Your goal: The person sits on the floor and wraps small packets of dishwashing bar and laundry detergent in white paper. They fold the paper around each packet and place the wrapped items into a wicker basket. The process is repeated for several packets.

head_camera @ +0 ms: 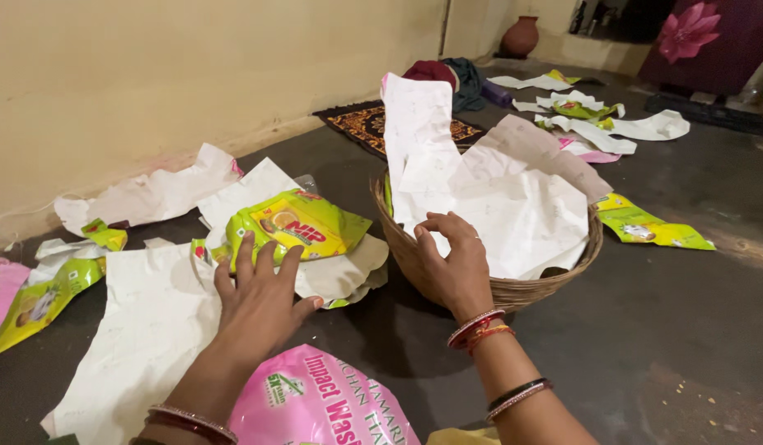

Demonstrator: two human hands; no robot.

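Dark floor (686, 330) beside a cream wall (151, 74) is strewn with wrappers. One woven basket (513, 288) is touched by the right hand (451, 259), fingers loosely curled; the left hand (262, 301), fingers spread, is pressed on one yellow-green packet (299, 224).

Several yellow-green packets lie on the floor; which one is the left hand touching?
The yellow-green packet lying on the white sheets just left of the wicker basket. The left hand has its fingertips on its near edge; the other packets lie out of reach.

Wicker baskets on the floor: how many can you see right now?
1. The wicker basket sits on the dark floor at centre right, holding white paper sheets; the right hand rests on its near rim. Others may be hidden beyond view.
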